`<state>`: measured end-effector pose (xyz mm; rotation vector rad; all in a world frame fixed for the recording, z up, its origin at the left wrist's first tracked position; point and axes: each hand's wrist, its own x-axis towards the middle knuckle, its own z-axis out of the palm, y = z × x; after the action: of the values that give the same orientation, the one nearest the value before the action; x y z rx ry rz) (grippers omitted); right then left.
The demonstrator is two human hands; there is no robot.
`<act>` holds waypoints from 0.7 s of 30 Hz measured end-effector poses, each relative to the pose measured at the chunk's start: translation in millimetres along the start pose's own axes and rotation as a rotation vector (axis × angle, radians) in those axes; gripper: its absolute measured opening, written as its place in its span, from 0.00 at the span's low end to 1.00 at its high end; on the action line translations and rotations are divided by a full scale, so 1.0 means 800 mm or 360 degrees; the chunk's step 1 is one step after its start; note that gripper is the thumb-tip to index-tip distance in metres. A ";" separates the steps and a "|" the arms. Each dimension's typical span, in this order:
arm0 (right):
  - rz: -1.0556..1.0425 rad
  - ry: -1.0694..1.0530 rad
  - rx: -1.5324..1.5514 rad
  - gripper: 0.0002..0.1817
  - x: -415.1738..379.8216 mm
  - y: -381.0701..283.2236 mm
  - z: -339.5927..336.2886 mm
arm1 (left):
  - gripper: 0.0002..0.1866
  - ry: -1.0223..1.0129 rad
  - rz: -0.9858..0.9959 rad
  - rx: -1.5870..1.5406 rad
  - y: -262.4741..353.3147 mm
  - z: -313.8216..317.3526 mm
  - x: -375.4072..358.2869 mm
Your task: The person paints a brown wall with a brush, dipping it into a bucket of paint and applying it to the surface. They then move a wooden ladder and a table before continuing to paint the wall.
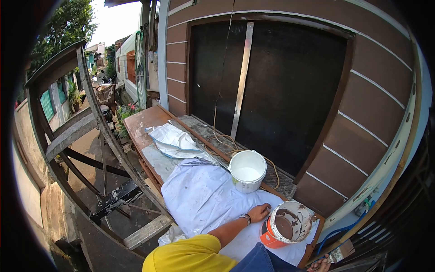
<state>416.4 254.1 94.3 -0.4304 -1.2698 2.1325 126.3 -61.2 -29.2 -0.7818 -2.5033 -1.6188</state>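
My left hand (259,212), with a dark bracelet at the wrist, rests on the white cloth (199,190) just left of the orange-and-white paint bucket (273,233). Its fingers are slightly curled and hold nothing visible. Brown paint lies inside this bucket and is smeared on its inner wall. At the bottom right edge, my right hand (321,264) is closed around a paintbrush (342,252) with pale, paint-stained bristles. Behind my left hand stands a white bucket (248,172) with white contents.
A folded white sack (174,139) and a looped cord (273,165) lie on the covered surface. Brown wall (362,118) with white lines surrounds dark panels (290,90). On the left stands a ladder-like wooden frame (102,122); a blue hose (334,232) runs at right.
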 end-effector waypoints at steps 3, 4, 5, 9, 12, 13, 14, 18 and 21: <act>0.0039 -0.0032 -0.0018 0.13 -0.008 -0.015 0.012 | 0.17 0.0084 0.0014 0.0016 -0.012 0.008 0.004; 0.0034 -0.0041 -0.0015 0.13 -0.011 -0.018 0.013 | 0.17 0.0074 0.0014 0.0006 -0.013 0.008 0.004; 0.0029 -0.0053 -0.0012 0.14 -0.011 -0.020 0.014 | 0.17 0.0067 0.0013 -0.0003 -0.014 0.008 0.003; 0.0029 -0.0040 0.0030 0.14 -0.008 -0.012 0.002 | 0.17 0.0069 -0.0010 0.0026 -0.007 0.005 0.002; -0.0005 -0.0122 0.0056 0.14 -0.005 -0.010 -0.005 | 0.17 0.0051 -0.0026 0.0023 -0.002 0.003 0.001; -0.0029 -0.0196 0.0061 0.14 -0.002 -0.008 -0.009 | 0.17 0.0058 -0.0021 0.0025 -0.004 0.005 0.001; -0.0051 -0.0271 0.0065 0.14 0.003 -0.006 -0.015 | 0.17 0.0066 -0.0018 0.0026 -0.006 0.006 0.003; -0.1267 -0.1314 -0.0628 0.14 0.068 0.008 -0.058 | 0.17 0.0032 -0.0064 0.0028 -0.003 0.006 0.001; -0.0804 -0.0849 -0.0323 0.15 0.060 0.030 -0.078 | 0.17 0.0028 -0.0061 0.0066 0.002 0.004 0.000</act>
<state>406.8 319.2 44.5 0.3814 -1.6777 1.7353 127.5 -57.6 -29.4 -0.7161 -2.5461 -1.5724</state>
